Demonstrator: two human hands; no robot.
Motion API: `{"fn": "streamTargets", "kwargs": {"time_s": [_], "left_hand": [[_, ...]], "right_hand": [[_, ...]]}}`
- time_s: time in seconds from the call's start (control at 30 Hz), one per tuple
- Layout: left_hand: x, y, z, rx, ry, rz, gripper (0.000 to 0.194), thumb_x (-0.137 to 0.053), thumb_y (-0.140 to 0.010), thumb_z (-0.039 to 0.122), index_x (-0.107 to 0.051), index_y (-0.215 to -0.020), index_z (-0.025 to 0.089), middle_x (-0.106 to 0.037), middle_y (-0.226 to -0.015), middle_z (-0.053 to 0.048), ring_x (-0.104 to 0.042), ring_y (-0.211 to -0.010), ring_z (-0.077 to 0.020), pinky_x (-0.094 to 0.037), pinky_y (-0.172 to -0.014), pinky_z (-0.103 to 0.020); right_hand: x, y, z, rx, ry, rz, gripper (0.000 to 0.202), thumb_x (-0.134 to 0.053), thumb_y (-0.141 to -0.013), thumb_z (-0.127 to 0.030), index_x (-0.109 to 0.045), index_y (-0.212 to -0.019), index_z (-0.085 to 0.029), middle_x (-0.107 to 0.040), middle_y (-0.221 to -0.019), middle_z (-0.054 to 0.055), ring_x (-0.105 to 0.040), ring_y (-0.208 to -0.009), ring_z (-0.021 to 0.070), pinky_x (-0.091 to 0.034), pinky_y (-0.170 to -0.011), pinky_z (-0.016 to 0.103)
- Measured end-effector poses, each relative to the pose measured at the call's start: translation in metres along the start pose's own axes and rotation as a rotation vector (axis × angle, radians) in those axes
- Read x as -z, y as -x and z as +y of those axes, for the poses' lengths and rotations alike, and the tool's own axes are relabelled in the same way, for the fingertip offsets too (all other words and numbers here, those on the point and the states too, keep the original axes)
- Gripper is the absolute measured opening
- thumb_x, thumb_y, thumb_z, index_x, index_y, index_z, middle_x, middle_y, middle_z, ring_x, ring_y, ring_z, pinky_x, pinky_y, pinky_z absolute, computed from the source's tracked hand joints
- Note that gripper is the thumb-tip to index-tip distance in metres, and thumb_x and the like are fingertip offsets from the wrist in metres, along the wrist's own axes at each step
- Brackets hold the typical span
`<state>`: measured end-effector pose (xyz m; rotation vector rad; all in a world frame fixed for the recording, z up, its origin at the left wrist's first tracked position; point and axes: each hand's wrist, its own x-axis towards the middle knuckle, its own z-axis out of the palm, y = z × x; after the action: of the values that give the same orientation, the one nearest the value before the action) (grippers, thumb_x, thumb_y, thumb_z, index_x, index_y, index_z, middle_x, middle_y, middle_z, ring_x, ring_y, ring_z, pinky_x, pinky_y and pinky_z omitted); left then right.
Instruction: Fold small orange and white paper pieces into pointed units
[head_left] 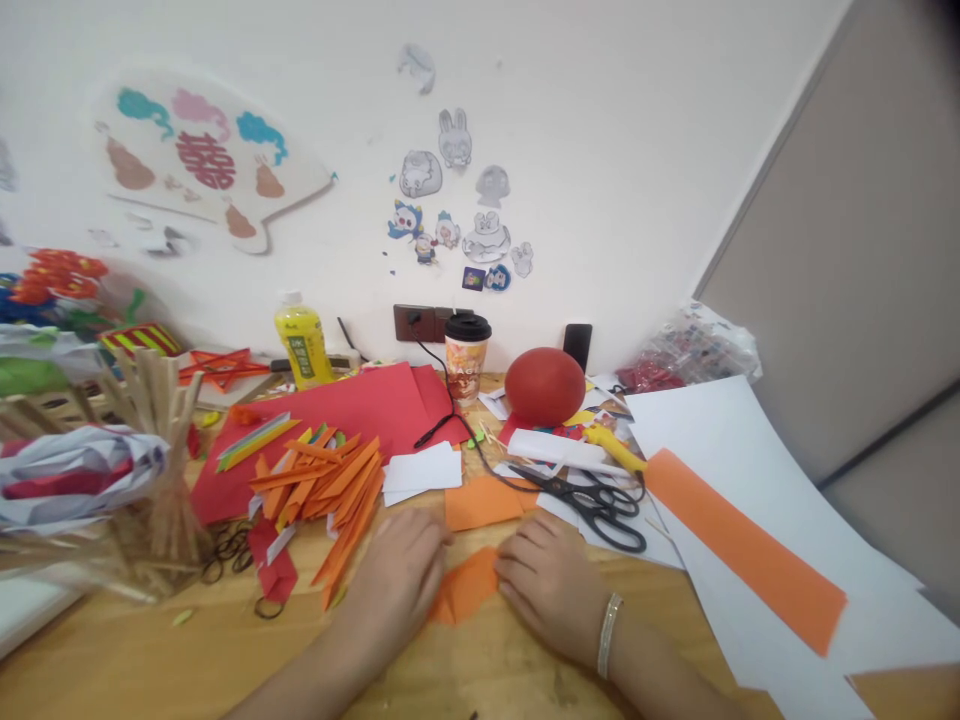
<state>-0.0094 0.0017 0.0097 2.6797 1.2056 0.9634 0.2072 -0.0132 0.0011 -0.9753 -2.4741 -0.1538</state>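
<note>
An orange piece of paper (pixel 466 588) with creases lies on the wooden table between my hands. My left hand (pixel 405 570) has its fingers closed at the paper's left edge. At the paper's right edge, my right hand (pixel 544 580) is closed on it, fingers bent; a sparkling bracelet circles that wrist. Just beyond the hands lies another orange sheet (pixel 484 503). Black scissors (pixel 592 500) rest behind my right hand, and a pile of folded orange strips (pixel 330 480) is beyond my left hand.
Red sheets (pixel 360 400), a yellow bottle (pixel 302 340), a lidded cup (pixel 466 365) and a red balloon (pixel 545 387) stand or lie at the back. White sheets (pixel 720 440) with an orange strip (pixel 742 545) cover the right. A container of sticks (pixel 161 500) is at left.
</note>
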Motion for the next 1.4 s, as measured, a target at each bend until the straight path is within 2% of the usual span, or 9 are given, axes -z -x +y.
{"fn": "streamTargets", "kwargs": {"time_s": [0.13,0.3,0.47,0.57,0.7,0.87,1.03,1.13,1.4], "left_hand": [[0.002,0.002,0.003,-0.133,-0.061,0.003,0.025,-0.034,-0.085,0.01,-0.058,-0.087,0.017,-0.061,-0.085,-0.007,-0.053,-0.08,-0.0215,-0.044,-0.071,-0.037],[-0.007,0.005,0.005,-0.291,-0.178,-0.025,0.024,-0.038,-0.087,0.011,-0.061,-0.088,0.015,-0.064,-0.102,-0.009,-0.056,-0.09,-0.0228,-0.047,-0.077,-0.037],[-0.005,0.005,0.002,-0.299,-0.236,-0.134,0.02,-0.041,-0.089,0.017,-0.06,-0.082,0.015,-0.063,-0.087,-0.009,-0.057,-0.076,-0.0218,-0.05,-0.066,-0.035],[0.0,0.003,-0.002,-0.321,-0.205,-0.146,0.02,-0.039,-0.092,0.021,-0.058,-0.098,0.015,-0.062,-0.087,-0.008,-0.057,-0.076,-0.0209,-0.05,-0.066,-0.033],[0.002,0.002,-0.005,-0.279,-0.103,-0.15,0.027,-0.031,-0.096,0.02,-0.058,-0.095,0.018,-0.061,-0.081,-0.005,-0.057,-0.073,-0.0167,-0.048,-0.066,-0.028],[-0.002,0.001,-0.007,-0.247,-0.018,-0.186,0.026,-0.036,-0.095,0.026,-0.06,-0.087,0.019,-0.06,-0.08,-0.004,-0.057,-0.074,-0.0158,-0.047,-0.066,-0.026],[-0.004,0.0,-0.011,-0.316,-0.013,-0.175,0.024,-0.041,-0.094,0.03,-0.06,-0.087,0.017,-0.06,-0.082,-0.006,-0.056,-0.078,-0.0175,-0.047,-0.07,-0.027],[-0.007,0.0,-0.01,-0.295,-0.034,-0.159,0.026,-0.037,-0.095,0.023,-0.059,-0.083,0.017,-0.059,-0.078,-0.005,-0.055,-0.075,-0.0177,-0.046,-0.068,-0.028],[-0.006,-0.002,0.001,-0.001,0.06,-0.218,0.016,-0.044,-0.086,0.017,-0.054,-0.074,0.018,-0.056,-0.084,-0.005,-0.052,-0.081,-0.0195,-0.045,-0.072,-0.031]], "right_hand": [[0.0,-0.001,0.001,-0.062,0.163,0.076,0.018,-0.051,-0.085,-0.013,-0.058,-0.069,-0.018,-0.057,-0.069,0.002,-0.049,-0.076,0.0172,-0.038,-0.077,0.035],[-0.003,0.002,0.008,0.115,0.089,0.095,0.024,-0.042,-0.088,-0.008,-0.057,-0.073,-0.018,-0.063,-0.082,0.004,-0.05,-0.077,0.0161,-0.039,-0.073,0.033],[-0.005,0.006,0.011,0.117,0.036,0.074,0.021,-0.042,-0.092,-0.016,-0.057,-0.077,-0.019,-0.065,-0.079,0.003,-0.051,-0.072,0.0159,-0.038,-0.066,0.032],[-0.003,0.005,0.01,0.067,0.005,0.063,0.016,-0.047,-0.091,-0.021,-0.057,-0.078,-0.019,-0.064,-0.075,0.003,-0.052,-0.073,0.0164,-0.037,-0.066,0.032],[-0.003,0.005,0.01,-0.004,0.006,0.022,0.016,-0.051,-0.09,-0.027,-0.058,-0.077,-0.02,-0.063,-0.073,0.003,-0.052,-0.072,0.017,-0.037,-0.065,0.032],[-0.006,0.005,0.015,0.009,-0.035,0.033,0.016,-0.056,-0.087,-0.033,-0.059,-0.078,-0.02,-0.064,-0.077,0.003,-0.053,-0.075,0.0166,-0.037,-0.066,0.031],[-0.007,0.003,0.014,0.007,-0.014,0.072,0.02,-0.047,-0.091,-0.024,-0.058,-0.075,-0.018,-0.062,-0.071,0.003,-0.051,-0.072,0.0168,-0.036,-0.064,0.031],[-0.006,0.001,0.01,-0.065,-0.067,0.064,0.017,-0.045,-0.089,-0.019,-0.057,-0.076,-0.018,-0.061,-0.072,0.004,-0.05,-0.072,0.017,-0.036,-0.065,0.031],[-0.009,0.0,0.003,-0.385,-0.312,0.091,0.011,-0.063,-0.072,-0.017,-0.053,-0.067,-0.019,-0.056,-0.079,0.001,-0.051,-0.078,0.0166,-0.039,-0.069,0.029]]}}
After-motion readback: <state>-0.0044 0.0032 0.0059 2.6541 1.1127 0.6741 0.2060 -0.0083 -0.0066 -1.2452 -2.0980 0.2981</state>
